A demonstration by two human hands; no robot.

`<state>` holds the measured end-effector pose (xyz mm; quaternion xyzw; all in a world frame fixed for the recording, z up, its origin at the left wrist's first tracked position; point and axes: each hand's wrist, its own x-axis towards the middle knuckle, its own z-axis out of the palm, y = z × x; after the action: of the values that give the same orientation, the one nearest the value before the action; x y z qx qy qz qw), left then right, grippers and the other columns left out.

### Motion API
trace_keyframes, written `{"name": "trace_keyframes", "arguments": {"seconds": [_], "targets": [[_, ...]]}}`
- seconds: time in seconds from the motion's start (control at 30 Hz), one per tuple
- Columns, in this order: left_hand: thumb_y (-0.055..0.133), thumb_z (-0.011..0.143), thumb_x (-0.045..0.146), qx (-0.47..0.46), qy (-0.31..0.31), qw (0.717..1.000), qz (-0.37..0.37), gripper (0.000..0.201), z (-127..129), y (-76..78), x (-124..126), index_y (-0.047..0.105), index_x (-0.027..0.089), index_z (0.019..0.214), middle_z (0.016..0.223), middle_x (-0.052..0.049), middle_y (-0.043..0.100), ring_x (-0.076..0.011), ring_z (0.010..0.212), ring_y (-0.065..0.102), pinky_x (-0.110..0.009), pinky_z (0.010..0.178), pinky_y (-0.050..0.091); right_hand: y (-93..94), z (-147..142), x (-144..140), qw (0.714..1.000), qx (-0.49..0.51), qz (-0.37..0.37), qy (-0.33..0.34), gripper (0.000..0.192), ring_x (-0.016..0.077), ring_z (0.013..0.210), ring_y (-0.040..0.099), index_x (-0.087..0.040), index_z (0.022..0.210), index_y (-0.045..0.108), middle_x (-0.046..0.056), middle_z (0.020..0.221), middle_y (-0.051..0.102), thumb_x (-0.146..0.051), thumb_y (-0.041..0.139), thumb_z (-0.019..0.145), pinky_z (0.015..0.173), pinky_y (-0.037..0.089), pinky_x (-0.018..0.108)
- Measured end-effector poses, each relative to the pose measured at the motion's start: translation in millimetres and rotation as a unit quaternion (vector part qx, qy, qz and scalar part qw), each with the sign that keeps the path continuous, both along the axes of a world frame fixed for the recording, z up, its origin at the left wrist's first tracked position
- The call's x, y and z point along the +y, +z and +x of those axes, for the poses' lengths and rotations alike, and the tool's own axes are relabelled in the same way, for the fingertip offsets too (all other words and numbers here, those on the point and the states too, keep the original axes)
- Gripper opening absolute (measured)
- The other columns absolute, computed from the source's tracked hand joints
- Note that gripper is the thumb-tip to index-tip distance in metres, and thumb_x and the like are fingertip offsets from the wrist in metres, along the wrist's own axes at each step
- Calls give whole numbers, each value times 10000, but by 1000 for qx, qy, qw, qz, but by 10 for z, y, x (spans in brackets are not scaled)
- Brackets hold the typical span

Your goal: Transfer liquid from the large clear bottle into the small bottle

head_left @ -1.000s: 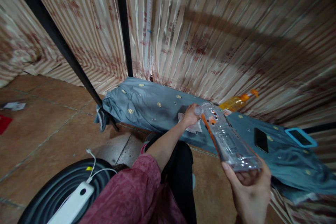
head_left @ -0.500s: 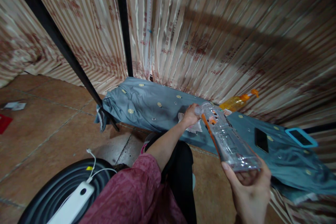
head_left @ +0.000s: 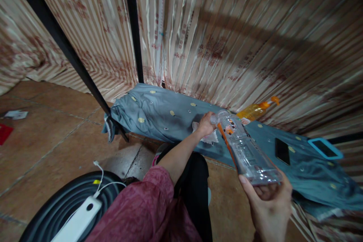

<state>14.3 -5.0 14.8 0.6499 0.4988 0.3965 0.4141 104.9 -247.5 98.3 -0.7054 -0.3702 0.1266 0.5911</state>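
Observation:
A clear plastic bottle (head_left: 246, 149) with an orange label strip lies tilted in the air, base toward me. My right hand (head_left: 268, 204) grips its base. My left hand (head_left: 206, 124) is closed around the bottle's neck end, above a white tissue (head_left: 208, 138) that lies on the grey-blue cloth (head_left: 159, 113). I cannot see whether a cap is on the neck.
An orange drink bottle (head_left: 255, 110) lies by the striped curtain (head_left: 227, 38). A black phone (head_left: 282, 151) and a blue-cased phone (head_left: 324, 148) rest on the cloth. A black pole (head_left: 65, 49) slants at the left. A white power bank (head_left: 76, 221) with a cable sits on a dark round object.

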Motion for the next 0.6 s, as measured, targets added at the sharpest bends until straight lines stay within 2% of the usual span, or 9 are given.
{"name": "trace_keyframes", "arguments": {"seconds": [0.37, 0.6], "targets": [[798, 761, 203, -7, 1, 1000, -1, 502, 8, -21, 8, 620, 175, 1229, 1267, -116, 678, -267, 1161, 655, -394, 1057, 517, 9, 7, 3, 1000, 24, -14, -2, 1202, 330, 1009, 696, -165, 1464, 473, 181, 1223, 667, -564, 945, 433, 947, 550, 563], [796, 750, 179, 0, 0, 1000, 0, 521, 14, -38, 16, 614, 188, 1239, 1269, -103, 679, -264, 1159, 655, -386, 1045, 520, -19, 11, -9, 1000, 18, -11, -2, 1266, 360, 1059, 695, -145, 1529, 432, 232, 1331, 631, -562, 943, 448, 995, 513, 626]]}}
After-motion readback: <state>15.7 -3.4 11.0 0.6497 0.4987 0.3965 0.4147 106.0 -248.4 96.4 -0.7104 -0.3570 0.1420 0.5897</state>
